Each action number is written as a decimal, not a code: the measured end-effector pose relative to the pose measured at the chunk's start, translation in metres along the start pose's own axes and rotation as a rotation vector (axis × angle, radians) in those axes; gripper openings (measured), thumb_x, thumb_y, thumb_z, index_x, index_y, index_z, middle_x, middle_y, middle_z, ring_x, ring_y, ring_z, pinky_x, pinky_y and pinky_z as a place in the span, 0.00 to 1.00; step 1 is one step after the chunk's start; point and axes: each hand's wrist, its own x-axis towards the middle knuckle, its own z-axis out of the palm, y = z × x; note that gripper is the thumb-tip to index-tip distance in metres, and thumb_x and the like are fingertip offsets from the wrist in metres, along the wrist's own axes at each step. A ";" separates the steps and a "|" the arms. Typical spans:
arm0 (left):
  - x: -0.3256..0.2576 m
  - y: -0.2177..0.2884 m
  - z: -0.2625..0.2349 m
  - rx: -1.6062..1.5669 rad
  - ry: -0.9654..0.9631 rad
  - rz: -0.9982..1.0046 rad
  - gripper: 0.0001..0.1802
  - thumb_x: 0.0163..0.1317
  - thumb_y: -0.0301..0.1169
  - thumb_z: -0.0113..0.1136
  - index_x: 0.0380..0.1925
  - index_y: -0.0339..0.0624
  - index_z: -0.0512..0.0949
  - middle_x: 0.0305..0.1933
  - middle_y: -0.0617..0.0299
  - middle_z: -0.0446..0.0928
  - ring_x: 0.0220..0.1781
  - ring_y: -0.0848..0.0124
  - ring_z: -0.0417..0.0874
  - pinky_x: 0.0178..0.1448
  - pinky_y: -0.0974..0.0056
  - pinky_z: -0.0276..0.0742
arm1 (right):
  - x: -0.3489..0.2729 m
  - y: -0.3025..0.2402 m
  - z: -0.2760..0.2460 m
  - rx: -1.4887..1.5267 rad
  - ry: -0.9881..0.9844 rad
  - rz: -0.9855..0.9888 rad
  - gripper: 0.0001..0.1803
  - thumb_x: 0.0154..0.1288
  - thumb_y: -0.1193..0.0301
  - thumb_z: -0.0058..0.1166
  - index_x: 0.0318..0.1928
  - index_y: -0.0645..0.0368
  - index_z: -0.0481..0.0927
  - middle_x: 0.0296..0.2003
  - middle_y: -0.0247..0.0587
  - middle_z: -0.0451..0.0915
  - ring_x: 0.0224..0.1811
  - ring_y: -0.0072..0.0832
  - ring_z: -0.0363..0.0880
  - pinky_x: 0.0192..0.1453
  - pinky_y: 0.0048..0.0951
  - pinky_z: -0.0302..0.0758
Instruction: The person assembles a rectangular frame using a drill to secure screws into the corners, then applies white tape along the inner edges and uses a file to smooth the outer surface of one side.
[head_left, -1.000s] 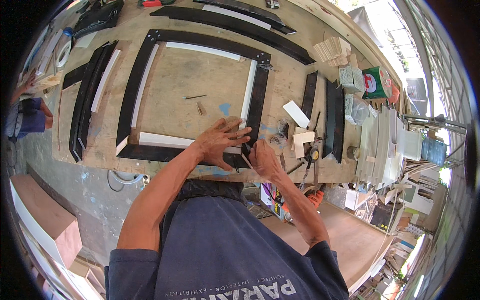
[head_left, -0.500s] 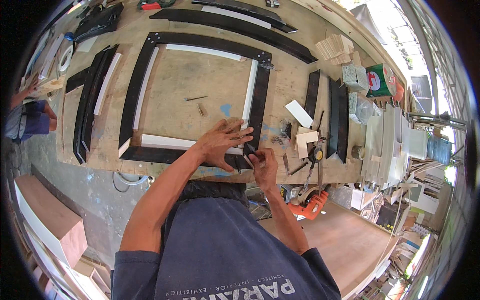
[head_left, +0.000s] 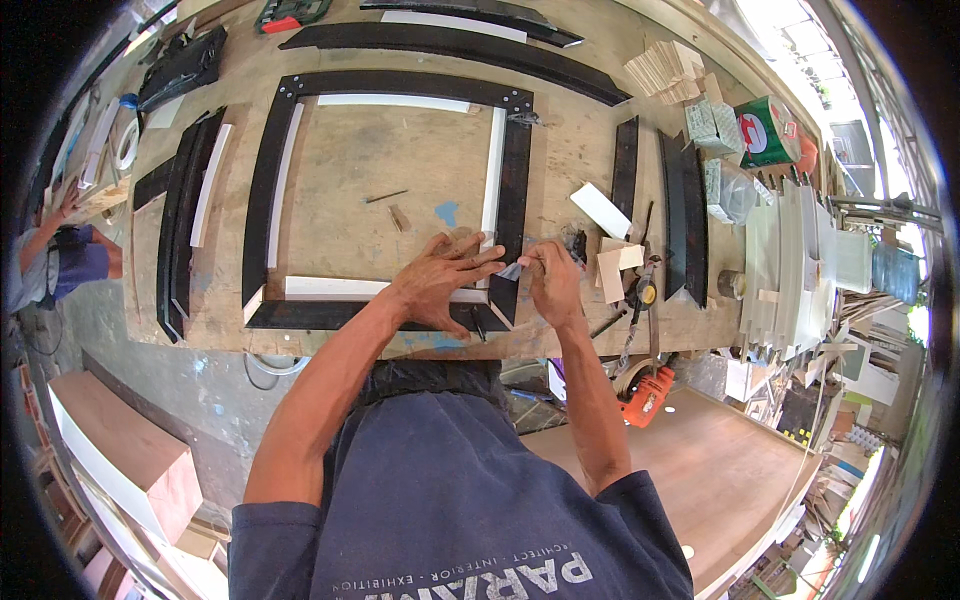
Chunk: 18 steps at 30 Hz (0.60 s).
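Note:
A black mitred frame [head_left: 513, 180] lined with white strips lies on the wooden workbench [head_left: 350, 180]. My left hand [head_left: 435, 287] rests with spread fingers over the frame's near right corner, pressing on its inner edge. Just outside the right side, my right hand [head_left: 552, 285] is closed in a pinch. From its fingertips a small thin grey flat piece [head_left: 512, 270] points toward the frame; its exact kind is unclear. A small dark slim object [head_left: 478, 322] sits on the near rail by my left thumb. A pencil-like stick [head_left: 387, 196] and a small wood scrap [head_left: 400, 218] lie inside the frame.
Black strips [head_left: 460, 55] lie along the far side, with more black lengths [head_left: 190, 220] at left. On the right are wood offcuts [head_left: 610, 275], a green can [head_left: 768, 132] and stacked white boards [head_left: 785, 270]. An orange power tool [head_left: 648, 397] sits below the bench edge. Another person [head_left: 65, 250] is at far left.
My right hand has moved up and right from the frame's corner to beside its right rail, the small grey piece at its fingertips. My left hand stays spread on the corner.

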 end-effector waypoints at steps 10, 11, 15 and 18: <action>0.001 0.001 0.000 0.062 0.005 0.028 0.76 0.29 0.60 0.84 0.82 0.60 0.54 0.87 0.70 0.51 0.88 0.60 0.46 0.80 0.31 0.50 | 0.002 -0.011 -0.007 0.071 0.321 0.166 0.05 0.67 0.75 0.62 0.39 0.62 0.80 0.37 0.46 0.80 0.41 0.43 0.81 0.45 0.41 0.75; 0.000 0.000 0.001 0.065 0.010 0.015 0.75 0.30 0.60 0.83 0.82 0.61 0.54 0.87 0.71 0.51 0.88 0.61 0.47 0.80 0.33 0.51 | -0.002 -0.016 -0.011 0.123 0.419 0.184 0.05 0.68 0.74 0.62 0.40 0.62 0.80 0.37 0.45 0.80 0.41 0.41 0.81 0.45 0.41 0.75; -0.001 0.001 -0.001 0.035 0.013 -0.004 0.74 0.31 0.62 0.82 0.82 0.61 0.53 0.87 0.71 0.49 0.88 0.61 0.46 0.80 0.34 0.51 | -0.041 -0.040 -0.020 0.074 0.215 0.284 0.12 0.64 0.71 0.69 0.44 0.64 0.82 0.41 0.45 0.81 0.39 0.33 0.82 0.40 0.34 0.76; -0.002 0.002 0.000 0.046 0.015 -0.002 0.74 0.32 0.64 0.81 0.82 0.62 0.54 0.87 0.70 0.49 0.88 0.61 0.45 0.80 0.33 0.50 | -0.070 -0.066 0.002 0.056 0.056 0.205 0.15 0.62 0.69 0.72 0.43 0.64 0.82 0.41 0.45 0.81 0.40 0.37 0.82 0.40 0.36 0.77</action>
